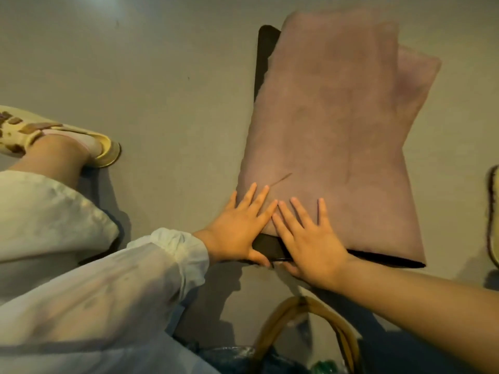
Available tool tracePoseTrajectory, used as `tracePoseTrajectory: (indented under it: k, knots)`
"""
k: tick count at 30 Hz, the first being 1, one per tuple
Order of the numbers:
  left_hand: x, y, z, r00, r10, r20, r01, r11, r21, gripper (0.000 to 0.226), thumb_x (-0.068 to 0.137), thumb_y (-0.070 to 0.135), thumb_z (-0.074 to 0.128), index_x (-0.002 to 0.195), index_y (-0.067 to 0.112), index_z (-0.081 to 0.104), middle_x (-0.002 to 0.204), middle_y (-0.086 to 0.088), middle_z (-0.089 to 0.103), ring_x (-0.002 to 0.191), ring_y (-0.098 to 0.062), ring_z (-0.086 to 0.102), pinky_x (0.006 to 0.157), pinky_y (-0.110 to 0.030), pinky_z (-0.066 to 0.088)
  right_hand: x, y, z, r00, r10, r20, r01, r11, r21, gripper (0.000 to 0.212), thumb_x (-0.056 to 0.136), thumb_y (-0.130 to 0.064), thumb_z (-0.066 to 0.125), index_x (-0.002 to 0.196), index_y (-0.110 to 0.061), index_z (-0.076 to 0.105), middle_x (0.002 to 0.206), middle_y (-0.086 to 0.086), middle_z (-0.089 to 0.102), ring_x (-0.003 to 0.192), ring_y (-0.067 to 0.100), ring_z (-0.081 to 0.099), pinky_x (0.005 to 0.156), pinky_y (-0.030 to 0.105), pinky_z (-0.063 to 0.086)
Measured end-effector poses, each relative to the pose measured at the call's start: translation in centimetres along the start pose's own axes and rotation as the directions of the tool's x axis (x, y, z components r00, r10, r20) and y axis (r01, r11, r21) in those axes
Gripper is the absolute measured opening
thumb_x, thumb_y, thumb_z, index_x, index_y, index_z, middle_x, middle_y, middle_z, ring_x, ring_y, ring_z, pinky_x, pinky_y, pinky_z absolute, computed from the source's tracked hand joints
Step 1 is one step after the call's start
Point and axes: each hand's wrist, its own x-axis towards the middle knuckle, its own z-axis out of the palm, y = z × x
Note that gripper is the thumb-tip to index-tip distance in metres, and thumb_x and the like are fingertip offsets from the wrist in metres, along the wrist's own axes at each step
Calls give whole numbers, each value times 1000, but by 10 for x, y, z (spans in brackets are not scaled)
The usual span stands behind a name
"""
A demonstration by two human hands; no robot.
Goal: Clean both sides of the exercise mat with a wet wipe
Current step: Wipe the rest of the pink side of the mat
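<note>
The exercise mat (329, 125) lies folded on the grey floor, its dusty pink face up and its black underside showing along the near edge and at the far left corner. My left hand (237, 225) lies flat on the mat's near left corner, fingers spread, thumb hooked at the black edge. My right hand (307, 238) lies flat beside it on the near edge, fingers straight, index fingertips of both hands nearly touching. No wet wipe shows in either hand.
My sandalled foot (54, 136) rests on the floor at the left. A bag with tan handles (310, 333) sits just below my hands. Another sandal edge (494, 211) shows at the right border. Bare grey floor (162, 63) spreads left of the mat.
</note>
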Motion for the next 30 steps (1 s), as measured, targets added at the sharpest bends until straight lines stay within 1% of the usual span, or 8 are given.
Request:
tracePoseTrajectory:
  k: [3,6,10,16,20,23,27,30]
  knots:
    - [-2,13,1,1000,17,-11,-16,996,91,108,84,60,52,147,6,-17,154,-21,-20,141,-41,-17,114,-56,3,-12,-1,7,999,-21,49,26,995,-98,86,96,-34,45,137,-10,-26,155,21,-17,141,44,-13,103,73,-1]
    - [-3,24,-3,998,-1,64,-5,995,96,86,91,23,49,147,1,-13,155,-24,-12,142,-43,-8,115,-50,8,-15,0,-1,995,10,99,1,994,-110,88,97,-24,45,134,-16,-33,153,21,-25,139,45,-20,103,73,1]
    - [-5,20,-34,986,115,121,-131,983,131,61,95,14,44,147,0,16,151,-22,23,136,-35,31,108,-38,32,-21,4,-13,991,20,132,-1,990,-141,99,93,-21,54,141,-25,-33,150,22,-30,137,47,-22,103,72,4]
    - [-28,8,-93,979,197,54,-204,929,309,48,98,11,36,145,8,26,140,-13,43,124,-29,47,100,-38,42,-41,18,-64,995,20,98,-16,999,-41,88,96,-12,46,145,-23,-26,156,22,-6,142,40,12,107,46,33]
    - [-46,8,-104,987,159,29,-160,934,321,56,99,10,34,150,12,10,151,-13,26,136,-30,33,107,-39,36,-55,17,-90,999,-6,52,9,998,-62,82,96,-14,46,149,-20,-16,155,23,7,137,39,30,93,39,46]
    - [-56,8,-65,974,213,80,-226,950,217,59,101,12,32,151,15,2,158,-10,11,143,-29,20,113,-39,29,-55,5,-62,998,-61,-23,60,996,-58,79,89,-8,58,152,-12,10,147,36,23,127,49,41,85,44,51]
    - [-80,-18,0,939,269,215,-285,957,46,50,100,23,40,149,21,27,155,-9,24,136,-25,33,108,-35,32,-46,-23,-4,964,-50,263,84,989,-120,64,101,-4,27,146,-6,-19,150,36,-10,139,52,7,109,54,27]
    - [-109,-44,12,932,282,227,-298,954,39,37,81,34,69,116,22,63,115,-1,61,99,-19,61,74,-32,53,-40,-47,3,980,-131,147,149,982,-116,70,99,-20,37,149,-10,-11,146,32,-23,138,52,-9,106,68,-3]
